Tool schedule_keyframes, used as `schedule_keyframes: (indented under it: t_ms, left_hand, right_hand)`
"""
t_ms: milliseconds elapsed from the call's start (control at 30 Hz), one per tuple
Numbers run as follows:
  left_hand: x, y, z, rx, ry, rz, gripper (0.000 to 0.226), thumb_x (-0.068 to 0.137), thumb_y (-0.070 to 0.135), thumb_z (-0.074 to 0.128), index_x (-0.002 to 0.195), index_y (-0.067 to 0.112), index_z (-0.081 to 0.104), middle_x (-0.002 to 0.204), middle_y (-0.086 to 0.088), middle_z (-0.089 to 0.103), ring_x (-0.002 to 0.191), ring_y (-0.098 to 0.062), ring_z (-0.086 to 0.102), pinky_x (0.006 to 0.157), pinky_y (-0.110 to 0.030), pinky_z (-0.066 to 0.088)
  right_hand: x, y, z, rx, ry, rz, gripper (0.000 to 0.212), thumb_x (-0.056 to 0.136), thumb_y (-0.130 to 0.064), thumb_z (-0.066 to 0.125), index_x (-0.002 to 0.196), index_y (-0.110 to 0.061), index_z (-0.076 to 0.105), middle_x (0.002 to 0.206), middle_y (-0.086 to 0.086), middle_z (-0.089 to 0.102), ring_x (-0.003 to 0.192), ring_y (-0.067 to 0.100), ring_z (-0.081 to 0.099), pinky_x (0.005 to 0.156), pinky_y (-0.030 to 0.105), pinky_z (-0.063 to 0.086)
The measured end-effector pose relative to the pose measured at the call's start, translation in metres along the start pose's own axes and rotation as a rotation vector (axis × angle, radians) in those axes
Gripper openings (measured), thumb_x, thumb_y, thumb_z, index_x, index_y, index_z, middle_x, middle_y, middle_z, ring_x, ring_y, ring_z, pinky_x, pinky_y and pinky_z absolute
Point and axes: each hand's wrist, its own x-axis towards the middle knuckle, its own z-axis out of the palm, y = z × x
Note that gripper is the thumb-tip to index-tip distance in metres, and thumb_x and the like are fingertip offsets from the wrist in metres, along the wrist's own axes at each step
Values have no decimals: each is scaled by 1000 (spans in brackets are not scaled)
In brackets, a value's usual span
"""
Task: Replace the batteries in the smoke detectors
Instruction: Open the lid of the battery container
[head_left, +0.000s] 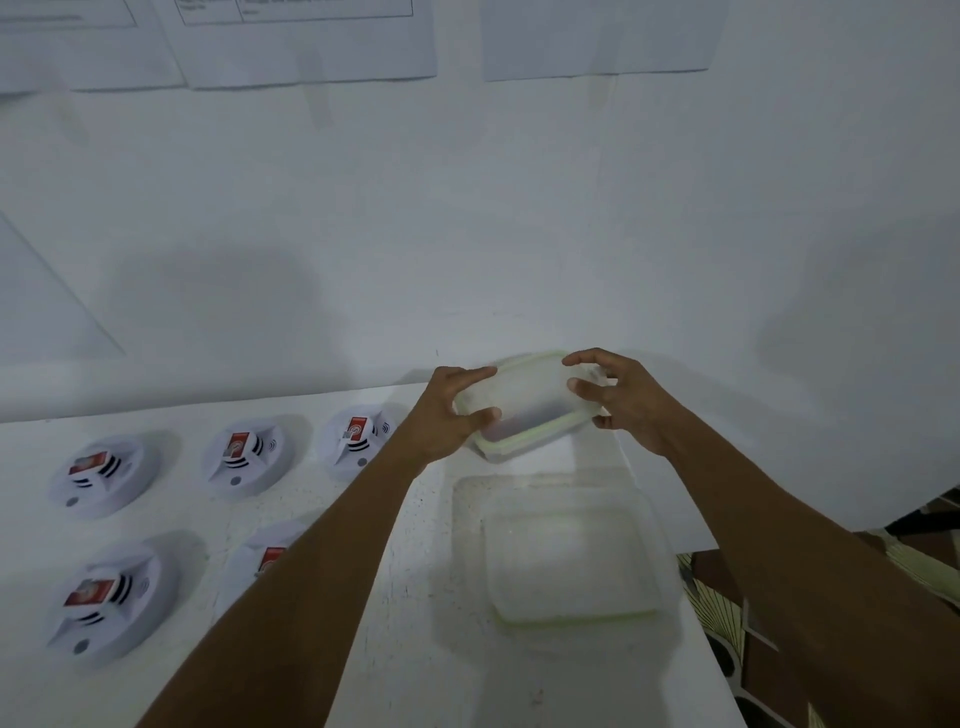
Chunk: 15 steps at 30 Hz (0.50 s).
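Both my hands hold a small clear lidded container (530, 410) with a green seal, tilted above the table near the wall. My left hand (447, 415) grips its left end, thumb below and fingers on top. At the right end my right hand (618, 400) curls its fingers round the lid's edge. Something dark shows dimly inside the container. Several white round smoke detectors lie on the table to the left, each with a red battery showing: one (104, 475), another (244, 457), a third (358, 439), one in front (111, 597), and one (265, 558) partly hidden by my left forearm.
A larger clear plastic container (561, 551) stands open on the white table (395, 649), right in front of the held one. The white wall rises close behind, with paper sheets (306, 41) pinned high up. The table's right edge drops to a patterned floor (727, 613).
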Motion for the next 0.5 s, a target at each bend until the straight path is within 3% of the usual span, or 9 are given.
schedule_keyframes:
  t_ms: [67, 133, 233, 333, 433, 500]
  left_hand:
    - [-3, 0, 6, 20, 107, -23, 51, 81, 34, 76, 129, 32, 57, 128, -2, 41, 119, -14, 43, 101, -27, 38]
    - [-7, 0, 13, 41, 208, -42, 59, 74, 42, 81, 128, 35, 58, 122, -2, 45, 111, -11, 46, 100, -26, 40]
    - [-12, -1, 27, 95, 193, -34, 67, 76, 50, 76, 136, 38, 49, 119, 0, 50, 104, -8, 48, 92, -22, 38]
    - [-8, 2, 31, 43, 189, -85, 65, 83, 54, 67, 141, 39, 42, 125, -2, 49, 107, -10, 46, 98, -29, 41]
    - [-1, 3, 29, -22, 170, -97, 59, 87, 52, 63, 141, 38, 44, 136, -1, 48, 115, -13, 48, 104, -36, 44]
    - [2, 3, 31, -23, 155, -77, 56, 88, 50, 62, 140, 36, 45, 137, 1, 49, 116, -14, 48, 102, -33, 43]
  right_hand:
    - [-8, 3, 2, 35, 27, 1, 22, 89, -28, 72, 110, -34, 69, 121, -2, 50, 109, 24, 54, 75, 35, 55]
    - [-13, 5, 6, 47, 6, 10, 25, 87, -26, 74, 111, -32, 69, 114, 1, 55, 106, 24, 57, 75, 34, 57]
    - [-17, 1, 16, 15, -52, 26, 30, 88, -23, 73, 116, -32, 68, 112, 13, 62, 93, 25, 65, 70, 31, 58]
    - [-15, -4, 23, -25, -55, 23, 32, 90, -17, 71, 119, -31, 66, 106, 15, 68, 93, 26, 68, 66, 31, 57]
    - [-10, -4, 20, 45, -99, 88, 34, 90, -8, 68, 118, -26, 65, 100, 15, 69, 88, 28, 68, 75, 39, 57]
    - [-7, -1, 19, 130, -137, 142, 35, 90, -3, 67, 117, -25, 63, 99, 15, 67, 87, 29, 66, 81, 44, 56]
